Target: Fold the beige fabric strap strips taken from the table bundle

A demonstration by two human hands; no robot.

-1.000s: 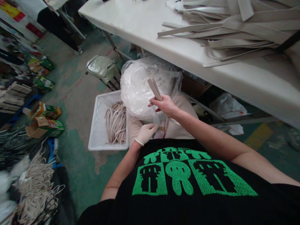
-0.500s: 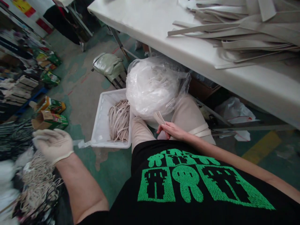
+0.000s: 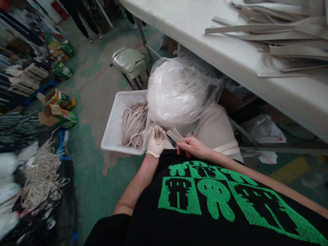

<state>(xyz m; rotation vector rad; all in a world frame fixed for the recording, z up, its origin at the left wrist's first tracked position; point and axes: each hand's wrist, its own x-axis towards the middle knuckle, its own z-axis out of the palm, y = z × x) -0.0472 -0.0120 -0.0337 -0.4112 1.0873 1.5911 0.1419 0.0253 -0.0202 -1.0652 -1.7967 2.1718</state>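
My left hand (image 3: 156, 140), in a pale glove, is at the right edge of the white bin (image 3: 109, 135). Its palm faces up and its loosely bent fingers are apart; nothing clear shows in it. A bit of clear plastic lies beside it, blurred. Just to the right, my bare right hand (image 3: 191, 146) pinches flat beige strips (image 3: 176, 135), whose ends fan out toward the left hand. Many beige strips (image 3: 134, 124) lie in the bin. A large clear plastic bag (image 3: 176, 92) with pale contents rests by my legs, above both hands.
A white table (image 3: 174, 22) crosses the upper right with stacked beige strips (image 3: 289, 32). Behind the bin stands a stool with a green cover (image 3: 129, 61). Cartons (image 3: 60, 116), cord bundles (image 3: 42, 174) and a blue pallet are at the left. A person's legs (image 3: 79, 18) show at the top.
My left hand has swung from the far left to beside the bin, close to my right hand. The right hand still holds the strips. The view has shifted a little left.
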